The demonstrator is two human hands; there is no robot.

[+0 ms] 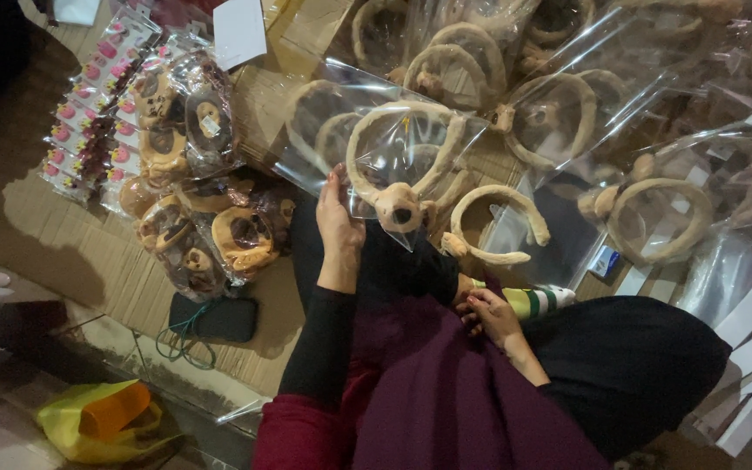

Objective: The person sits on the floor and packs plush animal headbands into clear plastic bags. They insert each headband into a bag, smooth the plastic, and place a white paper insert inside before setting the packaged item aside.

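Note:
My left hand [339, 228] grips the edge of a clear plastic bag [398, 144] that holds a tan plush headband [404, 157] with a small animal face at its lower end. My right hand [491, 316] rests low on my lap, fingers curled near a green-and-white striped object [537, 301]; whether it grips anything I cannot tell. A loose tan headband [500, 224] lies unbagged just right of the held bag. I sit with dark trousers and a maroon garment [446, 392] over my legs.
Several bagged headbands [559, 113] pile up at the top and right. Packs of brown plush pieces [193, 174] and cards of pink clips [89, 122] lie left on cardboard [63, 235]. A black pouch [215, 318] and a yellow bag with an orange cup [106, 418] sit lower left.

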